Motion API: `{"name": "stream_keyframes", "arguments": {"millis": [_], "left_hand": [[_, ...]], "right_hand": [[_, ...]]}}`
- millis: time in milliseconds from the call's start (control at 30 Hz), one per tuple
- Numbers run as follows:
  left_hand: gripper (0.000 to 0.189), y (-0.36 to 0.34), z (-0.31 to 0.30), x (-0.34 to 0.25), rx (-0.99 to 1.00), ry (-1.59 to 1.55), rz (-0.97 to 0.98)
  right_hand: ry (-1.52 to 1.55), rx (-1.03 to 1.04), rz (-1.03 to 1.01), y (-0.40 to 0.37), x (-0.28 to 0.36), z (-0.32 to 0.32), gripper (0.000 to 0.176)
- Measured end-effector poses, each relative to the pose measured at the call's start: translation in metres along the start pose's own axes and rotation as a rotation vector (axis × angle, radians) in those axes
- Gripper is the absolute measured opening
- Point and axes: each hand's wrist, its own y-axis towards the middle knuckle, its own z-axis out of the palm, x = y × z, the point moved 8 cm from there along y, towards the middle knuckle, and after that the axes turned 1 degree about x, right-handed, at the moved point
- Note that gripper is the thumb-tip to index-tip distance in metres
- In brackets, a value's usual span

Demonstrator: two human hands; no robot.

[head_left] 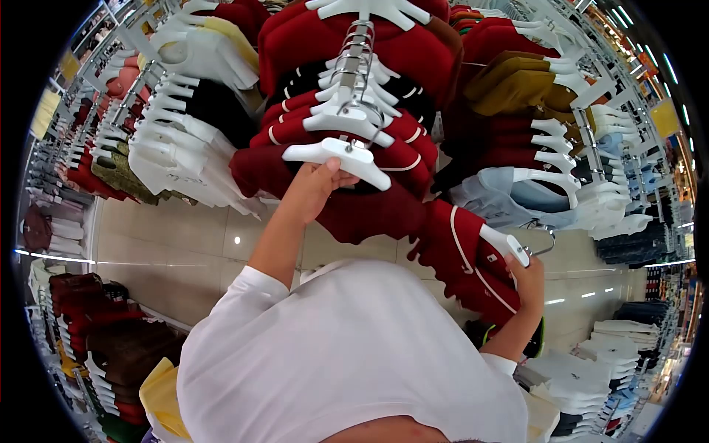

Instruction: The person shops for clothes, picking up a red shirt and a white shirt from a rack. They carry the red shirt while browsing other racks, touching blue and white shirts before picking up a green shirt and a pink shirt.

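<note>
My left hand point(319, 188) is closed on the white hanger point(341, 153) at the front of the middle rack. A dark red garment point(369, 214) hangs from that hanger. Off to the right and lower, my right hand point(526, 277) grips another white hanger point(504, 244), its metal hook pointing outward. On it is a dark red top point(465, 255) with white trim, held away from the rack and tilted. Behind the left hand, several more hangers with red and black garments line the metal rail point(354, 55).
White shirts point(181, 159) hang on a rack to the left. At the right, a rack carries a light blue garment point(509, 196) and mustard tops point(517, 85). Tiled floor point(185, 244) shows between the racks. More clothes point(125, 347) hang behind on the lower left.
</note>
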Motion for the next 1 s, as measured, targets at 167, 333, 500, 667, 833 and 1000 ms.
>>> {"name": "stream_keyframes", "arguments": {"millis": [167,333,500,667,833,1000], "left_hand": [[0.053,0.029,-0.006,0.012,-0.098,-0.093,-0.020],[0.047,0.032,-0.024,0.034,-0.181,-0.190,-0.060],[0.044,0.020,-0.032,0.043,-0.216,-0.179,-0.071],[0.042,-0.007,-0.030,0.069,-0.265,-0.142,-0.122],[0.042,-0.052,-0.010,0.122,-0.275,0.231,-0.321],[0.045,-0.096,0.033,0.150,-0.148,0.641,-0.618]], "right_hand": [[0.009,-0.031,0.077,-0.008,-0.029,-0.012,0.038],[0.040,0.056,0.088,0.002,-0.050,-0.002,0.040],[0.053,0.227,0.063,0.022,-0.045,0.027,0.044],[-0.049,0.476,-0.042,0.038,-0.020,0.079,0.046],[-0.093,0.746,-0.219,0.037,0.019,0.139,0.046],[-0.191,0.888,-0.374,0.025,0.050,0.179,0.043]]}}
